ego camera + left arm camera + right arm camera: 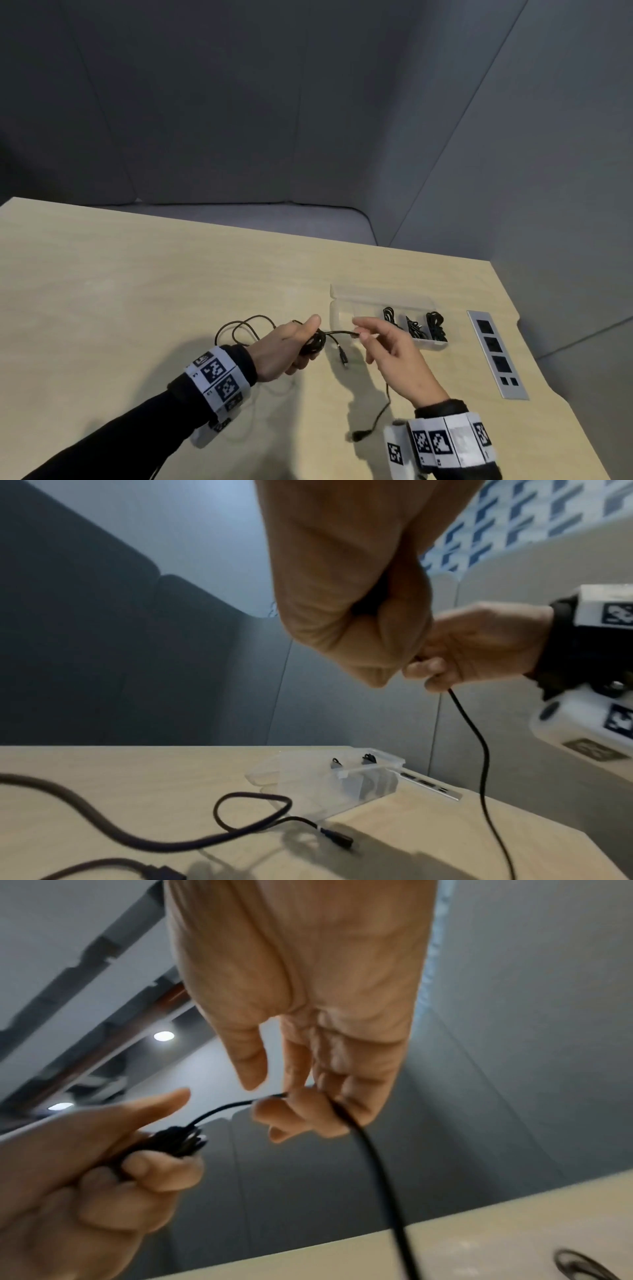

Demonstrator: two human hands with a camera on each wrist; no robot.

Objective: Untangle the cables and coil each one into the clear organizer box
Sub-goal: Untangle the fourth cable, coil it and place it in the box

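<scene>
Black cable (239,329) loops on the pale wood table (137,281) at 9 o'clock of the left hand (287,349), which grips a wound coil (315,341). From the coil a strand runs toward 3 o'clock to the right hand (387,346) — pinched between its fingertips. Clear organizer box (342,305), lid open, sits at 1 o'clock, holding three coiled cables (435,325). Wrist bands (219,380) carry square coded markers — no legible wording.

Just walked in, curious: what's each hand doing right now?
Left hand: closed around a coiled bundle of black cable.
Right hand: pinching the same cable's free length.
</scene>
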